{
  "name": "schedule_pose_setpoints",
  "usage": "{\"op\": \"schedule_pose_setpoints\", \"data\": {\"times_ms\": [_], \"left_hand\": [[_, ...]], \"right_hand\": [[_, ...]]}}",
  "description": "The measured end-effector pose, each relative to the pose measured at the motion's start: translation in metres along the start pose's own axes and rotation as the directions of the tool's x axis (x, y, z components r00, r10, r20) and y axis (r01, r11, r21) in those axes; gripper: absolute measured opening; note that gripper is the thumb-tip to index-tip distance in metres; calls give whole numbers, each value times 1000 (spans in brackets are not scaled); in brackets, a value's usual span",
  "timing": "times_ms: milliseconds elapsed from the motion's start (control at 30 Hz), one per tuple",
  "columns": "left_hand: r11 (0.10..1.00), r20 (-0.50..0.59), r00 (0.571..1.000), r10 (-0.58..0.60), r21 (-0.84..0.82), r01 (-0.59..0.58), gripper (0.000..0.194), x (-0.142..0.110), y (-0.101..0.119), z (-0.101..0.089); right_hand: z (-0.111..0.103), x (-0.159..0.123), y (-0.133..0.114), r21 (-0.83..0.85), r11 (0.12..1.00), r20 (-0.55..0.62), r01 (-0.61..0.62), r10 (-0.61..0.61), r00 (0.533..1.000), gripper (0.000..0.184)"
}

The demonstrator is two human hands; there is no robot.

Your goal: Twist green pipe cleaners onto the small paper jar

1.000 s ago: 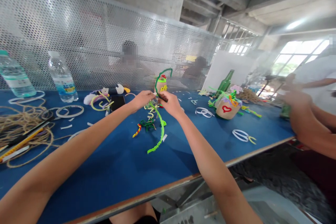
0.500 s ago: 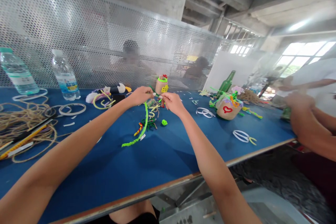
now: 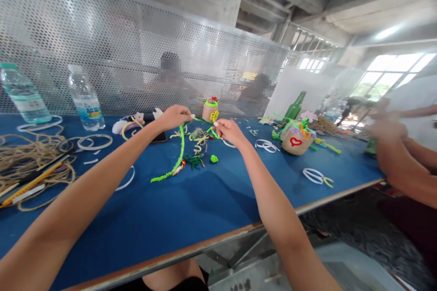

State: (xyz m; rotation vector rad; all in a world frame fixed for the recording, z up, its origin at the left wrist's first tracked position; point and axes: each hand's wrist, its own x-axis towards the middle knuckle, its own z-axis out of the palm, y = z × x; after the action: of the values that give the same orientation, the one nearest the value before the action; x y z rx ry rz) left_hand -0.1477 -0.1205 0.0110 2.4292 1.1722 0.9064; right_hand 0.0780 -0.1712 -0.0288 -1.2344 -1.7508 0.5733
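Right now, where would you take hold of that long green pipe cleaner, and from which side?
Probably by its lower tail, coming from above on the near side: the long green pipe cleaner curves down from near the left hand, and that end lies free on the blue table, away from both hands.

The bare left arm (image 3: 78, 204) and right arm (image 3: 276, 209) stretched forward from the lower corners of the view and angled inward, meeting near the middle. The left hand (image 3: 173, 118) sat slightly higher, its back upward and its fingertips (image 3: 191, 117) pinched together. The right hand (image 3: 231, 132) was just beside it, wrist gently bent, its fingers (image 3: 216, 123) also closed in a pinch, with a narrow gap between the two grips.
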Motion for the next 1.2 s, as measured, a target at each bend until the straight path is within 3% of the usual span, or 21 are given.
{"op": "schedule_pose_setpoints", "data": {"times_ms": [133, 233, 433, 633, 867, 967, 1067, 1200], "left_hand": [[998, -86, 994, -61, 17, 63, 17, 1, -12, -11], [987, -169, 972, -161, -25, 159, 18, 1, -27, -21], [977, -159, 966, -204, -101, 189, 13, 2, -43, -33], [938, -267, 901, -341, -158, 308, 11, -3, -54, -50], [900, -418, 801, -428, -275, 338, 9, -6, -64, -64], [893, -492, 746, -448, -286, 347, 12, -10, -67, -74], [893, -558, 696, -451, -280, 354, 18, -11, -66, -77], [902, -555, 713, -429, -233, 363, 20, -6, -65, -73]], "right_hand": [[-11, 1, 8, 37, 998, -87, -56, 59, 994, 23], [-22, 0, 15, 65, 991, -86, -114, 120, 989, 22], [-38, -3, 30, 85, 982, -83, -167, 174, 981, 24], [-55, -6, 41, 96, 979, -161, -182, 195, 967, 24], [-75, -12, 51, 90, 980, -307, -180, 199, 931, 21], [-84, -13, 62, 98, 977, -415, -192, 215, 884, 22], [-88, -13, 74, 124, 975, -553, -187, 224, 802, 23], [-89, -16, 88, 197, 962, -654, -189, 273, 706, 22]]}}
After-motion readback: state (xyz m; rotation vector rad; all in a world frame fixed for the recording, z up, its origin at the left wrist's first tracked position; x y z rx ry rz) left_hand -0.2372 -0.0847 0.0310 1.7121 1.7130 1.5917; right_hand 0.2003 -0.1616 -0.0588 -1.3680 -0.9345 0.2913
